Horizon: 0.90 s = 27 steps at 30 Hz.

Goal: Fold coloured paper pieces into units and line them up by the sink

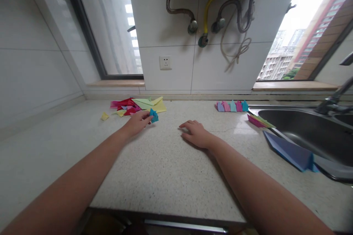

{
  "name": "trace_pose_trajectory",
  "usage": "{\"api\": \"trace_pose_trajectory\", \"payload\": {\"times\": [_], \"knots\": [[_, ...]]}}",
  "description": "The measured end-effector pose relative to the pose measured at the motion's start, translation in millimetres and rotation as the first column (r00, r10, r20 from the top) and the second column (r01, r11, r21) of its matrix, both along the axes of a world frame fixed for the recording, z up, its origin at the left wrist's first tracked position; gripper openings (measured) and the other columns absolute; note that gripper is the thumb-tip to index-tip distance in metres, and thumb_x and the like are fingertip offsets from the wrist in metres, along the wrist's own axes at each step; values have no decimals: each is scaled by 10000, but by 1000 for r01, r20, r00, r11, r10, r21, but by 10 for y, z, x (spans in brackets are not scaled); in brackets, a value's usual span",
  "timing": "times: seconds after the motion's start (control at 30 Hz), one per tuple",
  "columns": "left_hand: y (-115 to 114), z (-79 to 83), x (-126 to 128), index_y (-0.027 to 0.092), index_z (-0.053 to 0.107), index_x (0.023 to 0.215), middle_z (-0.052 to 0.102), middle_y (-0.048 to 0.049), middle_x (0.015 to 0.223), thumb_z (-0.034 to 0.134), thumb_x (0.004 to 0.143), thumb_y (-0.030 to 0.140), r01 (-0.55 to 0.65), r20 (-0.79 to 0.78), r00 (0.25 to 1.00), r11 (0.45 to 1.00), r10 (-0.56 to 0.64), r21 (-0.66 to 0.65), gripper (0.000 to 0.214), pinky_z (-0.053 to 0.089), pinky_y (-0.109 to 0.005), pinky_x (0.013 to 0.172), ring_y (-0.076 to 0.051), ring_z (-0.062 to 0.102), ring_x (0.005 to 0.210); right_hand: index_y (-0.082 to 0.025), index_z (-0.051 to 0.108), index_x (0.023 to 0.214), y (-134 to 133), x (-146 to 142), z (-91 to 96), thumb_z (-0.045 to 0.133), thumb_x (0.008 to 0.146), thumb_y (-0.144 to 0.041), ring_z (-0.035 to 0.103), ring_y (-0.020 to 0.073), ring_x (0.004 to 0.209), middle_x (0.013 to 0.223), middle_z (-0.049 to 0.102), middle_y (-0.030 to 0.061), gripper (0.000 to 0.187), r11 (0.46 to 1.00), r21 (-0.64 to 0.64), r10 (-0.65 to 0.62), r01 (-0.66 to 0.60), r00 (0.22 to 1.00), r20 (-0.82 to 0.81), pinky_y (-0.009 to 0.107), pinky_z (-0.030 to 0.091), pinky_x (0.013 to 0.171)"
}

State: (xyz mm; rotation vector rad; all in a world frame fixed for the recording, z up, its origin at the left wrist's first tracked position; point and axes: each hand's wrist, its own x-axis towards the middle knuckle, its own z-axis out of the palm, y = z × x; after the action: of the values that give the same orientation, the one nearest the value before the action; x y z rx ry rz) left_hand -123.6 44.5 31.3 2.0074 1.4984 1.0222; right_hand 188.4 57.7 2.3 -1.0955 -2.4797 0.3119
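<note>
Between the thumb and fingers of my left hand is a small blue folded paper piece, held just above the counter. Right behind it lies a heap of folded coloured papers in red, pink, green and yellow. A small yellow folded paper sits apart at the heap's left. My right hand rests on the speckled counter, fingers loosely spread and holding nothing. Farther right, several small folded papers in purple, pink, teal and blue stand in a row by the wall.
A steel sink with a faucet takes up the right side. Pink and yellow-green folded papers and a large blue-purple paper plane lie along its edge. Pipes and a socket are on the tiled wall.
</note>
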Motion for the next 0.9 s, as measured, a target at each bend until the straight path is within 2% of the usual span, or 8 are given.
{"api": "trace_pose_trajectory", "payload": {"times": [0.07,0.13,0.23,0.3,0.37,0.47,0.7,0.9], "knots": [[-30,15,255,170,644,927,656,-55,822,546,874,504,83,142,987,993,-70,-86,352,449,-257,554,-195,637,755,-195,623,1200,-36,-47,25,614,877,-335,553,248,1092,1198,637,123,352,998,-55,28,-37,989,-147,424,393,974],[-85,-10,486,167,638,967,669,-73,887,569,861,518,142,305,948,978,-91,-152,373,446,-235,515,-178,645,722,-183,603,1226,-75,-94,48,608,888,-353,589,208,991,1163,649,118,378,980,-175,34,-94,948,-315,375,451,896],[-190,-132,749,168,633,982,677,-91,922,578,860,516,235,466,878,945,-105,-229,372,428,-199,464,-150,639,679,-184,577,1261,-115,-140,63,618,885,-397,599,163,834,1073,668,95,434,908,-351,35,-227,878,-478,324,487,770],[-251,-241,859,161,623,978,674,-86,872,568,867,517,232,531,845,937,-61,-261,377,396,-183,423,-134,623,624,-173,595,1220,-121,-151,53,637,874,-411,601,156,809,1002,679,79,422,857,-405,61,-317,844,-532,316,487,754],[-291,-332,918,153,615,950,659,-70,804,562,869,516,205,537,843,945,-39,-254,375,373,-175,401,-122,605,578,-165,612,1161,-114,-152,35,649,866,-417,611,157,820,965,685,71,389,821,-433,71,-372,819,-569,314,489,760],[-316,-390,939,162,601,953,636,-49,783,547,878,518,238,537,838,949,-94,-206,368,382,-181,408,-122,608,582,-168,607,1117,-106,-156,16,660,858,-427,619,152,800,943,686,66,369,799,-464,42,-384,804,-593,310,496,750],[-343,-356,914,175,563,985,636,-53,858,514,901,558,332,544,818,925,-186,-183,395,383,-202,434,-133,624,636,-165,587,1044,-137,-183,34,694,831,-396,616,155,797,893,680,60,333,817,-436,35,-377,786,-617,318,487,755],[-353,-375,913,174,568,1024,680,-77,887,454,933,577,381,534,811,908,-238,-174,428,383,-219,460,-142,628,657,-170,581,996,-142,-190,26,708,811,-391,629,161,808,861,672,44,315,777,-460,21,-430,748,-664,313,469,752]]}}
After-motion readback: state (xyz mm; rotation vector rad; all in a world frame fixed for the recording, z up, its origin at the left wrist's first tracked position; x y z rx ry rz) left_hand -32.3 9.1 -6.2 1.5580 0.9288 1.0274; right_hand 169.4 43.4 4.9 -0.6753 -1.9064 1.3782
